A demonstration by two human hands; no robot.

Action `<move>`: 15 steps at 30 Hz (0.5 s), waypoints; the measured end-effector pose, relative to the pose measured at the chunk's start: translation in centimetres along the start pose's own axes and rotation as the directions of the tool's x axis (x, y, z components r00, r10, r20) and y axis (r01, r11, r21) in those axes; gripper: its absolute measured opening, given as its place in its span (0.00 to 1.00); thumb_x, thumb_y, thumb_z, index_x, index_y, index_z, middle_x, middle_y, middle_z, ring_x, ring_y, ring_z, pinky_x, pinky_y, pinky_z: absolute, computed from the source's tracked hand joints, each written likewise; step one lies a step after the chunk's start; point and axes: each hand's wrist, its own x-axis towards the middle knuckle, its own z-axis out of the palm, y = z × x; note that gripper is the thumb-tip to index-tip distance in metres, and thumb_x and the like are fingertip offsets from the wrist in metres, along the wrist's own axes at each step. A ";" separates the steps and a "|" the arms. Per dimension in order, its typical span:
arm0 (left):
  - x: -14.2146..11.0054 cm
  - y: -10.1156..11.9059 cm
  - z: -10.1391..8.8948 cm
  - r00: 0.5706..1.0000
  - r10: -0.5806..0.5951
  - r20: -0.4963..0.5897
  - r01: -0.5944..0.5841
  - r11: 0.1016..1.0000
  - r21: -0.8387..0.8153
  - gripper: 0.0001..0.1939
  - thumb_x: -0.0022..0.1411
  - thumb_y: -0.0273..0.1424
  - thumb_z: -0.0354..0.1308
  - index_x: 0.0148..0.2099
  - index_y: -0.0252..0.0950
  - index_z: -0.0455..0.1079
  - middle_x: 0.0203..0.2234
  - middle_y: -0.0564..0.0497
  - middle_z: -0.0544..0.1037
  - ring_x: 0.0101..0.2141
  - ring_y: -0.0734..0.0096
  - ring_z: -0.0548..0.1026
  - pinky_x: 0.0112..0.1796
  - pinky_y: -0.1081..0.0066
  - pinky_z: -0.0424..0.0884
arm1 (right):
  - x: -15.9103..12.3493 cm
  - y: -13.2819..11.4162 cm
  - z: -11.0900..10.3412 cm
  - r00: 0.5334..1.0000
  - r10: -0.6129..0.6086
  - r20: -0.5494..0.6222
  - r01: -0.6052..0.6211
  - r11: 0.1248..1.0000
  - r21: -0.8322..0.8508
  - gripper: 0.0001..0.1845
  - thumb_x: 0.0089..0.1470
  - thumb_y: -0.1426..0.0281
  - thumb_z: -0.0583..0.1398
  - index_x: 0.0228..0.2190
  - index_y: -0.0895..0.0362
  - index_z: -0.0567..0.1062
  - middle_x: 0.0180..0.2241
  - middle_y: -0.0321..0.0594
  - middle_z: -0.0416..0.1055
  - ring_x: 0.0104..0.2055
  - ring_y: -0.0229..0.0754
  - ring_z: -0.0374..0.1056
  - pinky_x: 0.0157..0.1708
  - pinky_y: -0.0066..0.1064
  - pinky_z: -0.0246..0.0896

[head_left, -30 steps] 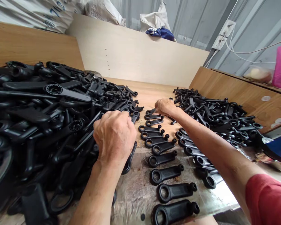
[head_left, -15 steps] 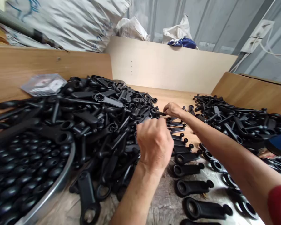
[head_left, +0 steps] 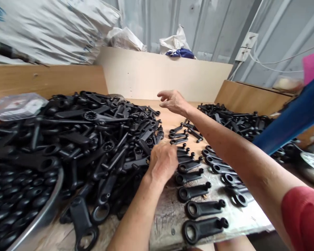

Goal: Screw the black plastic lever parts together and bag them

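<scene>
My left hand is curled closed at the right edge of a big heap of black crank handles; its fingertips are turned away, so what they grip, if anything, is hidden. Just right of it runs a row of black crank handles, each with a ring at one end and a small ball at the other. My right hand is raised over the far end of the bench, fingers stretched out and apart, holding nothing. A second row of crank handles lies under my right forearm.
A metal basin of shiny black knobs stands at the lower left. Another pile of black handles lies at the back right. Wooden boards fence the bench. A blue slanted object and a clear plastic bag flank the piles.
The view has swung to the right. My right hand has risen from a black handle at the heap's edge and opened. My left hand has lowered beside the row, still closed.
</scene>
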 end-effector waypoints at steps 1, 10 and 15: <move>0.0 -0.1 -0.1 1.000 -0.011 0.005 0.011 1.000 0.006 0.14 0.57 0.19 0.47 0.32 0.35 0.73 0.27 0.45 0.78 0.33 0.58 0.77 0.33 0.67 0.67 | -0.5 1.3 -0.1 0.998 0.049 0.037 -0.047 0.998 -0.046 0.24 0.52 0.75 0.60 0.52 0.60 0.71 0.45 0.42 0.73 0.45 0.40 0.69 0.42 0.26 0.64; 0.3 -0.8 -1.0 0.993 -0.108 0.048 0.102 0.988 0.113 0.15 0.59 0.22 0.45 0.32 0.35 0.73 0.28 0.44 0.78 0.33 0.57 0.77 0.31 0.67 0.65 | -6.6 8.3 0.8 0.844 0.324 0.429 -0.205 0.932 -0.300 0.15 0.54 0.64 0.62 0.41 0.60 0.75 0.30 0.37 0.75 0.29 0.37 0.71 0.31 0.32 0.68; 0.4 -1.0 -1.3 0.982 -0.177 0.068 0.165 0.973 0.159 0.14 0.60 0.23 0.46 0.34 0.35 0.73 0.30 0.45 0.78 0.34 0.57 0.77 0.32 0.67 0.66 | -9.7 6.5 1.2 0.935 0.254 0.248 -0.154 0.921 -0.359 0.14 0.53 0.68 0.60 0.42 0.57 0.77 0.38 0.46 0.76 0.44 0.51 0.70 0.36 0.33 0.61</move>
